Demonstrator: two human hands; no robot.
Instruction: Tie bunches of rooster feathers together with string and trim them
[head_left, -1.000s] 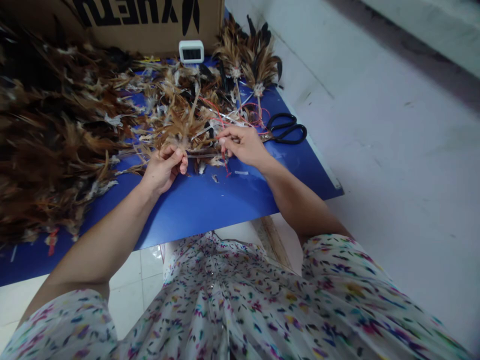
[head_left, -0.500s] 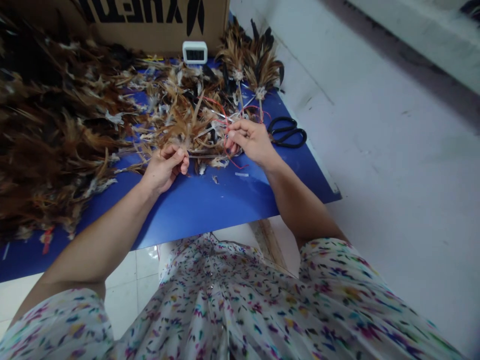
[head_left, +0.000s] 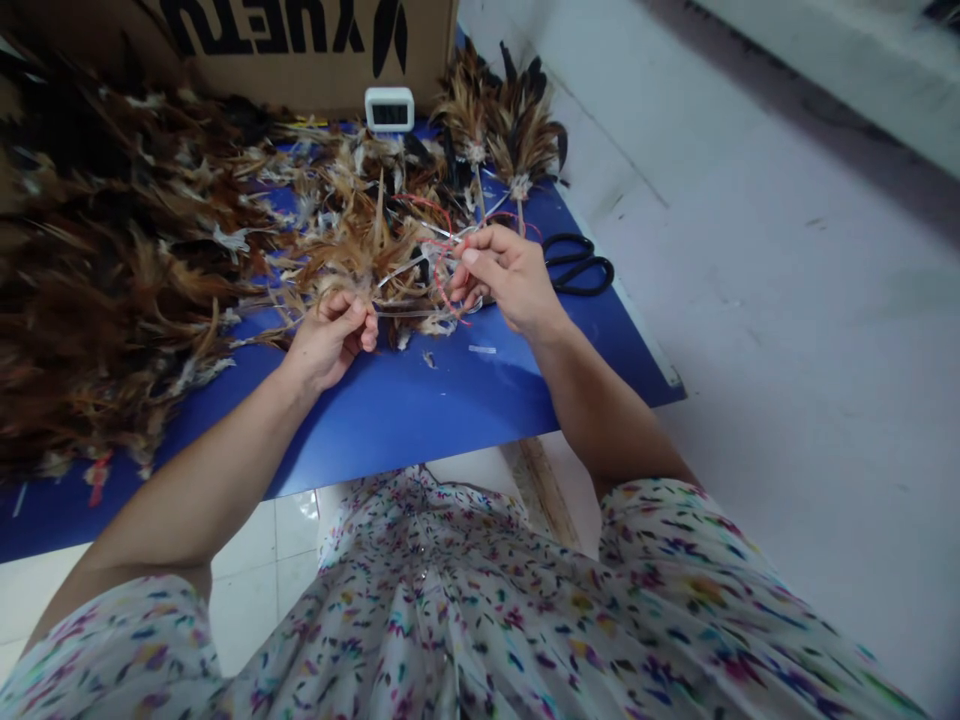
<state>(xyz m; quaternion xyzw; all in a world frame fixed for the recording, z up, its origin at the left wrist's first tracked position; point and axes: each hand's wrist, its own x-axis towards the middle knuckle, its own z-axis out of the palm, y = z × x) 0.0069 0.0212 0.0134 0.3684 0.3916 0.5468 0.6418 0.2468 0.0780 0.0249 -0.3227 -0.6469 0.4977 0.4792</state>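
Note:
My left hand [head_left: 335, 337] is closed in a pinch near the front of the blue table. Its fingertips grip brown feathers [head_left: 358, 258], which fan out above them; the gripped ends are hidden. To the right, my right hand [head_left: 511, 275] pinches a thin red string [head_left: 441, 285] between thumb and fingers. The string curls down to the left of those fingers, and more of it loops over the feathers behind. A thin pale stick [head_left: 409, 314] runs between the two hands. Black-handled scissors [head_left: 583, 272] lie just right of my right hand, their blades mostly hidden.
Heaped brown feathers [head_left: 112, 290] cover the left of the blue table [head_left: 420, 410]. Two feather bundles on sticks [head_left: 521, 150] lie at the back right. A small white digital clock [head_left: 389, 110] stands before a cardboard box [head_left: 300, 75]. A wall borders the table's right side.
My right hand has moved slightly up and right, drawing the red string's trailing end off the table front. My left hand keeps its pinch, and the feathers above it have shifted a little.

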